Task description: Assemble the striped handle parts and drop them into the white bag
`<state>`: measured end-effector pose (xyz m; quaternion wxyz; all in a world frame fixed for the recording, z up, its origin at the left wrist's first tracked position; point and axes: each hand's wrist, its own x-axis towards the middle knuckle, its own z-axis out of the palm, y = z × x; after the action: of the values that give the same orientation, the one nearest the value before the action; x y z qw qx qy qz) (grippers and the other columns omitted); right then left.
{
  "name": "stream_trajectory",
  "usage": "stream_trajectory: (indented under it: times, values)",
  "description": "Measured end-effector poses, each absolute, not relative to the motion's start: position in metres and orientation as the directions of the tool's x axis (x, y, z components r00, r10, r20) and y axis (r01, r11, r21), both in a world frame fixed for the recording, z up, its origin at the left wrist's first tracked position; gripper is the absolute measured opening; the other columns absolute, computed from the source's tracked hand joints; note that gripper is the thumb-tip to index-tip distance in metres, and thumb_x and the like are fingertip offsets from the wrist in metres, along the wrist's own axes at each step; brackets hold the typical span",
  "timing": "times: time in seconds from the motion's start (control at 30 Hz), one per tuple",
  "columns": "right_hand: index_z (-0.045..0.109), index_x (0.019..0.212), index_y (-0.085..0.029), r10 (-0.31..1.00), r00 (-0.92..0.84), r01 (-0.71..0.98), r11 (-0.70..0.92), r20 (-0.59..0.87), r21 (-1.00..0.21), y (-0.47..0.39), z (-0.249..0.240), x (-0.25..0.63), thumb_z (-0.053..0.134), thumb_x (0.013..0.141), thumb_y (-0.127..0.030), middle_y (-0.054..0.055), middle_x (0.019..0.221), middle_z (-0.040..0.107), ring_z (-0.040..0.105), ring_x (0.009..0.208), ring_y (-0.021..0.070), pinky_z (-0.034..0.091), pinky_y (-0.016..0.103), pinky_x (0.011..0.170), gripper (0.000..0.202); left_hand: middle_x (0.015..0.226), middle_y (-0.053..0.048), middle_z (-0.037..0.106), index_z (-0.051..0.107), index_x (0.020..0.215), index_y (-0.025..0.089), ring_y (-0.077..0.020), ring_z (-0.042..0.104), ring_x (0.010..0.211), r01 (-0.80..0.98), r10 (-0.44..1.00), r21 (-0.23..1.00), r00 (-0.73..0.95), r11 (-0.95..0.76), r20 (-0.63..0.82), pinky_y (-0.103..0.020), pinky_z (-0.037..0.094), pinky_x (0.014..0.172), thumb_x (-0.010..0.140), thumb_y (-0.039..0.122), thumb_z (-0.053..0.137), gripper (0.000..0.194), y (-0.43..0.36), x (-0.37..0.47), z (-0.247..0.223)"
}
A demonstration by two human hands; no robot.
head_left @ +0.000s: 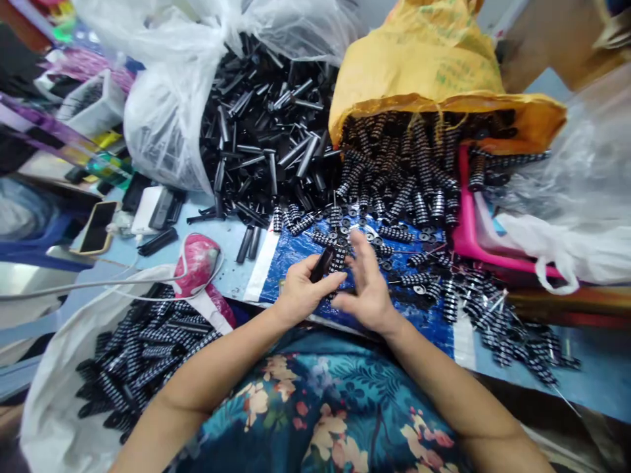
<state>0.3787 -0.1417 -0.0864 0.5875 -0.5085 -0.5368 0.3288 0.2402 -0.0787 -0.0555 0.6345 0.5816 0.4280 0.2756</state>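
Note:
My left hand (308, 287) is closed around a smooth black tube (322, 264), which points up and to the right above the blue plastic sheet (290, 259). To its right my right hand (365, 284) is open, fingers apart and palm turned toward the left hand. A black piece with rows of white marks (338, 257) shows between the hands; whether a finger touches it I cannot tell. Several similar patterned pieces (397, 233) and small round black discs lie on the sheet beyond my hands.
Smooth black tubes (296, 154) spill from a clear bag at the back. Patterned pieces fill a yellow sack (419, 72). A pink tray (466, 230) stands right. At left are a pink-and-white tool (197, 263), a phone (98, 226) and a white sack (54, 387) holding finished-looking pieces.

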Motion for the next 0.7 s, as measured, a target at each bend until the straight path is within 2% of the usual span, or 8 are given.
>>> stream_trajectory:
  times: [0.03,0.1,0.2,0.27,0.33,0.43,0.53,0.7]
  values:
    - [0.029,0.159,-0.024,0.912,0.105,0.314,0.348,0.396,-0.883,-0.145,-0.088,0.385,0.074,0.091,-0.072,0.013,0.160,0.021,0.021,0.146,0.0382,0.035,0.056,0.116,0.095,0.069,0.001,0.053,0.063,0.079,0.015,-0.0109,0.043,0.063,0.146,0.832,0.969,0.496,0.201,-0.248,-0.025,0.036,0.060,0.075,0.040,0.078,0.030,-0.078,0.236,-0.054]
    - [0.023,0.162,-0.026,0.859,-0.077,0.480,0.476,0.506,-0.737,-0.150,-0.089,0.395,0.078,0.095,-0.055,0.014,0.161,0.019,0.023,0.145,0.0395,0.033,0.061,0.117,0.091,0.071,0.000,0.054,0.064,0.081,0.015,-0.0116,0.045,0.065,0.157,0.806,0.960,0.521,0.232,-0.280,-0.025,0.036,0.061,0.074,0.041,0.079,0.031,-0.079,0.228,-0.053]
    - [0.023,0.162,-0.023,0.823,-0.122,0.536,0.525,0.555,-0.661,-0.151,-0.088,0.397,0.076,0.098,-0.039,0.017,0.154,0.033,0.038,0.139,0.0392,0.039,0.059,0.115,0.084,0.069,0.000,0.055,0.064,0.085,0.015,-0.0111,0.044,0.061,0.140,0.799,0.945,0.506,0.297,-0.326,-0.025,0.035,0.058,0.082,0.053,0.071,0.039,-0.082,0.223,-0.056]
    - [0.024,0.162,-0.021,0.823,-0.085,0.545,0.511,0.562,-0.665,-0.150,-0.086,0.392,0.076,0.098,-0.040,0.017,0.153,0.035,0.038,0.138,0.0396,0.040,0.059,0.114,0.084,0.066,0.000,0.053,0.063,0.089,0.015,-0.0098,0.040,0.055,0.107,0.821,0.935,0.452,0.339,-0.349,-0.025,0.033,0.053,0.091,0.062,0.055,0.048,-0.085,0.223,-0.060]
    - [0.024,0.162,-0.021,0.819,-0.102,0.530,0.525,0.565,-0.666,-0.148,-0.084,0.386,0.072,0.101,-0.037,0.016,0.154,0.033,0.038,0.139,0.0383,0.041,0.057,0.115,0.079,0.067,0.000,0.052,0.063,0.089,0.015,-0.0091,0.039,0.054,0.081,0.851,0.939,0.403,0.333,-0.337,-0.025,0.033,0.053,0.095,0.064,0.047,0.053,-0.087,0.223,-0.063]
    - [0.022,0.163,-0.021,0.795,-0.140,0.532,0.563,0.591,-0.632,-0.148,-0.084,0.379,0.067,0.103,-0.029,0.015,0.156,0.030,0.039,0.139,0.0365,0.042,0.054,0.115,0.075,0.075,0.000,0.057,0.065,0.092,0.015,-0.0099,0.048,0.067,-0.011,0.872,0.947,0.394,0.321,-0.291,-0.023,0.040,0.064,0.091,0.059,0.060,0.044,-0.088,0.223,-0.066]
    - [0.020,0.163,-0.021,0.788,-0.158,0.569,0.565,0.595,-0.598,-0.148,-0.088,0.377,0.066,0.102,-0.024,0.016,0.156,0.029,0.040,0.138,0.0371,0.043,0.054,0.114,0.077,0.086,-0.001,0.066,0.068,0.101,0.016,-0.0101,0.057,0.077,-0.173,0.831,0.871,0.430,0.461,-0.354,-0.022,0.046,0.074,0.080,0.051,0.077,0.042,-0.086,0.219,-0.064]
    - [0.021,0.162,-0.023,0.839,-0.207,0.504,0.533,0.504,-0.680,-0.148,-0.089,0.377,0.075,0.097,-0.031,0.016,0.156,0.030,0.038,0.139,0.0361,0.042,0.051,0.115,0.085,0.080,-0.004,0.070,0.068,0.097,0.014,-0.0136,0.065,0.071,-0.153,0.626,0.677,0.564,0.720,-0.538,-0.025,0.053,0.068,0.070,0.043,0.086,0.044,-0.078,0.206,-0.062]
